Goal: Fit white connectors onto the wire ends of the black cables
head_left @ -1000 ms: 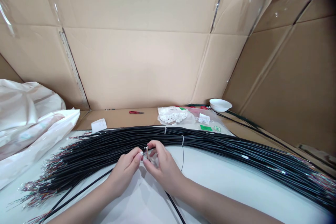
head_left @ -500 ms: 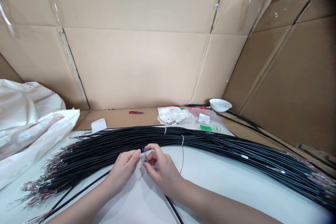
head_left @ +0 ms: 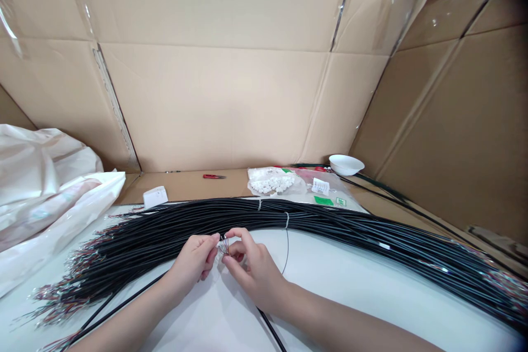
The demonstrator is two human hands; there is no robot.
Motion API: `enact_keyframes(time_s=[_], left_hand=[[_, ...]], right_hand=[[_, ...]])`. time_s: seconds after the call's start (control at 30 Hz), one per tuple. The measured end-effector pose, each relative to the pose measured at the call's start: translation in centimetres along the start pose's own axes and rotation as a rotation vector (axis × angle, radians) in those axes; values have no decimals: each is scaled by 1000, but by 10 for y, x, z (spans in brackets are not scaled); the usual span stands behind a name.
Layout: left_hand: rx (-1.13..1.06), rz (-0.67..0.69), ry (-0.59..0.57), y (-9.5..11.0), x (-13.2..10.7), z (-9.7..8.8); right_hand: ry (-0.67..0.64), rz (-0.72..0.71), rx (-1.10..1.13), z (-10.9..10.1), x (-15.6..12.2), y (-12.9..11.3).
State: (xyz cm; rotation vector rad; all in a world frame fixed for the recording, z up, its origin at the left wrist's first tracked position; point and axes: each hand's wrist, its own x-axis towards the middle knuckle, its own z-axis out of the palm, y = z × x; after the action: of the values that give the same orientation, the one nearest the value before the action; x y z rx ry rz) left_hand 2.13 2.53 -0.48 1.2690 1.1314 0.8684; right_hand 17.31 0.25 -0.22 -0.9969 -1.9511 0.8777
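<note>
A long bundle of black cables [head_left: 330, 225] lies across the white table [head_left: 350, 291], with thin coloured wire ends fanned out at both sides. My left hand [head_left: 193, 261] and my right hand [head_left: 247, 264] meet just in front of the bundle. Both pinch the stripped wire ends [head_left: 225, 243] of a single black cable [head_left: 270, 327], which runs back under my right wrist toward me. Another loose black cable [head_left: 119, 305] passes under my left forearm.
Cardboard walls [head_left: 214, 99] enclose the table at the back and right. Behind the bundle lie a bag of small white connectors [head_left: 272, 181], a white bowl [head_left: 346, 164], a red tool [head_left: 213, 176] and a small white box [head_left: 155, 197]. White plastic bags [head_left: 45, 187] are heaped at the left.
Both hands have shifted slightly, and the fingers have closed tighter around the wire ends, which now sit lower between the fingertips. The bundle has not moved.
</note>
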Motion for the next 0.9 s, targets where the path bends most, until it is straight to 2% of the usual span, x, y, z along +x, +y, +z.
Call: enact_keyframes(time_s=[0.33,0.67,0.8,0.9], left_hand=[[-14,46,-29,0,0,-1],[-8,160,-42,1,-6,0],[42,180,10,0,-5,-2],[92,194,66,-4,-3,-3]], right_hand=[[55,83,109,-1,3,-2],[20,107,252,-2,4,1],[11,119,285,-5,9,3],[-27,221,232,-9,13,2]])
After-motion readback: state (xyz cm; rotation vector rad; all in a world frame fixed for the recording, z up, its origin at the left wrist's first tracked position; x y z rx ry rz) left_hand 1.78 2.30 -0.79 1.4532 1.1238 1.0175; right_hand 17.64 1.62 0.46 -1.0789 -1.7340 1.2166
